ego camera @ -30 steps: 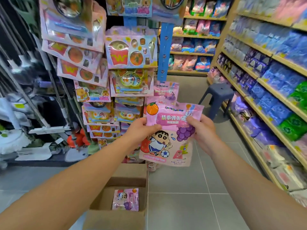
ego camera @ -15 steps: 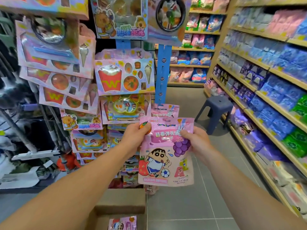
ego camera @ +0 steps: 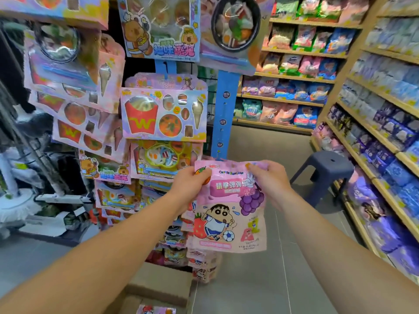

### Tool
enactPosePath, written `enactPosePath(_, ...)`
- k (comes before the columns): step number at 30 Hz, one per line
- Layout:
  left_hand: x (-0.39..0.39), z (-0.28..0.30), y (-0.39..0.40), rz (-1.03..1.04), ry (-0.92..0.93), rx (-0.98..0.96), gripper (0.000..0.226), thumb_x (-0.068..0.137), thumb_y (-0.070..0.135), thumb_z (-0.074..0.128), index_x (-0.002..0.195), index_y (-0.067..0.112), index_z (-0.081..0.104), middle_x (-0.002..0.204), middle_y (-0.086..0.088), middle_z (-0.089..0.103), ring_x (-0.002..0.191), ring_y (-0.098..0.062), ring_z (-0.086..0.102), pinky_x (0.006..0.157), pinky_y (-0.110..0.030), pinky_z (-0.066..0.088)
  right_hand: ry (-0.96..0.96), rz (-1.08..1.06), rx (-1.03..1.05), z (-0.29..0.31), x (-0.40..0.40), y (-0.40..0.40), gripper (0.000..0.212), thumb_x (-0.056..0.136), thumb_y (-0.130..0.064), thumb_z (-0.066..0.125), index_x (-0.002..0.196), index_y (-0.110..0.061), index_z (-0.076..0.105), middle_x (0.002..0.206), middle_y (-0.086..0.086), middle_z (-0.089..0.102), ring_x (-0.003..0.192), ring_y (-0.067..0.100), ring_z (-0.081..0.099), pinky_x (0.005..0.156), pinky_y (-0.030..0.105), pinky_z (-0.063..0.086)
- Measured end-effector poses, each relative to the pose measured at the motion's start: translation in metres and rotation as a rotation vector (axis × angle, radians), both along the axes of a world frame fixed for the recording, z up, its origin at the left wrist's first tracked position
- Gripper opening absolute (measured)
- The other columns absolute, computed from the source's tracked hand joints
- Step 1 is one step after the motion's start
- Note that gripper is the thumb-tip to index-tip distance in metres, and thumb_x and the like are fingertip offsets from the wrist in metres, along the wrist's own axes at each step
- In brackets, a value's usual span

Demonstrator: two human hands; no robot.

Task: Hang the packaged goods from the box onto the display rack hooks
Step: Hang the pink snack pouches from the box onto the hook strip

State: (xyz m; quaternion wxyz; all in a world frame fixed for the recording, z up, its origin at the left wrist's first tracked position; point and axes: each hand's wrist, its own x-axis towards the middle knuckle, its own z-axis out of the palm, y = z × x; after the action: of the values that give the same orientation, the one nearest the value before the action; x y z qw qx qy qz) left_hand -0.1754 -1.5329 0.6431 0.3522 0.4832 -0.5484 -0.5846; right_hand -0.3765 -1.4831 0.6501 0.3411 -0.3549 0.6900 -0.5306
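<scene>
We hold a pink candy pouch (ego camera: pixel 229 207) up at the display rack (ego camera: pixel 224 114).
Our left hand (ego camera: pixel 192 184) pinches its ten o'clock corner, our right hand (ego camera: pixel 269 177) its one o'clock corner; the cardboard box (ego camera: pixel 158 284) sits at six o'clock.

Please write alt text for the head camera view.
Both hands, left hand and right hand, grip the top corners of a pink candy pouch at a blue rack strip beside hanging toy-food packs.

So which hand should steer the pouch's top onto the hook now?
Probably the right hand: it pinches the pink pouch at its top edge, just below the blue rack strip. The left hand grips the upper left corner and can steady it.
</scene>
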Motion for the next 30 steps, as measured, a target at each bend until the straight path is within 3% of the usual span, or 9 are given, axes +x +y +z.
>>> enactPosePath(2,-0.003,0.000,0.000,0.035,-0.047,-0.039,0.020,0.091,0.026,0.064,0.104,0.010,0.063,0.081,-0.005,0.069,0.062,-0.014,0.062,0.048,-0.025,0.045,0.038,0.009,0.002,0.001,-0.006,-0.011,0.012,0.086,-0.024,0.068,0.087,-0.013,0.069,0.082,0.009,0.076,0.080,0.030,0.074,0.078,0.050,0.060)
enactPosePath(5,-0.003,0.000,0.000,0.093,-0.164,-0.149,0.041,0.083,0.029,0.074,0.114,0.017,0.049,0.094,0.000,0.069,0.082,-0.016,0.068,0.069,-0.035,0.055,0.041,0.000,-0.015,0.003,-0.009,-0.024,0.009,0.087,-0.021,0.069,0.087,-0.012,0.069,0.084,0.009,0.075,0.080,0.028,0.074,0.076,0.046,0.061)
enactPosePath(8,-0.002,0.001,0.006,0.160,-0.190,-0.312,0.062,0.078,0.023,0.080,0.120,0.026,0.035,0.097,0.011,0.058,0.089,-0.009,0.062,0.080,-0.032,0.051,0.047,-0.012,-0.030,0.006,-0.008,-0.038,0.006,0.087,-0.019,0.068,0.083,-0.016,0.070,0.085,0.008,0.075,0.078,0.026,0.072,0.070,0.038,0.059)
enactPosePath(13,-0.007,-0.011,0.006,0.052,-0.315,-0.477,0.071,0.071,0.031,0.080,0.130,0.043,0.043,0.121,0.007,0.047,0.108,-0.017,0.055,0.093,-0.042,0.052,0.046,-0.061,-0.045,0.012,-0.008,-0.055,0.008,0.086,-0.026,0.070,0.081,-0.020,0.070,0.083,0.004,0.074,0.082,0.026,0.073,0.074,0.044,0.061)
enactPosePath(17,-0.010,-0.015,-0.001,0.042,-0.339,-0.452,0.087,0.073,0.034,0.082,0.140,0.053,0.031,0.122,0.007,0.042,0.105,-0.022,0.056,0.089,-0.041,0.053,0.056,-0.074,-0.073,0.023,-0.010,-0.067,0.010,0.082,-0.029,0.072,0.075,-0.023,0.070,0.080,0.002,0.075,0.078,0.025,0.073,0.074,0.050,0.061)
enactPosePath(20,-0.014,-0.012,-0.006,0.085,-0.407,-0.505,0.090,0.076,0.034,0.080,0.147,0.049,0.026,0.119,0.003,0.043,0.092,-0.017,0.051,0.081,-0.028,0.047,0.088,-0.079,-0.089,0.033,-0.010,-0.077,0.011,0.081,-0.032,0.072,0.075,-0.023,0.068,0.079,0.002,0.074,0.076,0.024,0.073,0.072,0.048,0.061)
enactPosePath(23,-0.020,-0.007,-0.014,0.098,-0.425,-0.527,0.090,0.077,0.036,0.079,0.149,0.044,0.025,0.119,0.003,0.043,0.092,-0.017,0.049,0.079,-0.026,0.042,0.177,-0.101,-0.101,0.043,-0.010,-0.085,0.012,0.079,-0.033,0.070,0.070,-0.024,0.067,0.079,0.001,0.073,0.079,0.025,0.071,0.076,0.048,0.060)
enactPosePath(27,-0.024,-0.004,-0.023,0.108,-0.454,-0.523,0.091,0.075,0.041,0.080,0.150,0.039,0.028,0.114,0.004,0.042,0.104,-0.017,0.047,0.087,-0.029,0.043,0.297,-0.133,-0.096,0.049,-0.012,-0.097,0.014,0.084,-0.028,0.069,0.074,-0.018,0.068,0.082,0.005,0.072,0.080,0.024,0.066,0.067,0.033,0.053)
enactPosePath(30,-0.018,-0.003,-0.026,0.154,-0.532,-0.533,0.088,0.074,0.045,0.079,0.149,0.031,0.034,0.112,0.003,0.043,0.102,-0.016,0.046,0.082,-0.025,0.039,0.383,-0.113,-0.087,0.050,-0.004,-0.106,0.017,0.085,-0.030,0.069,0.080,-0.013,0.071,0.083,0.008,0.071,0.077,0.024,0.062,0.060,0.030,0.045)
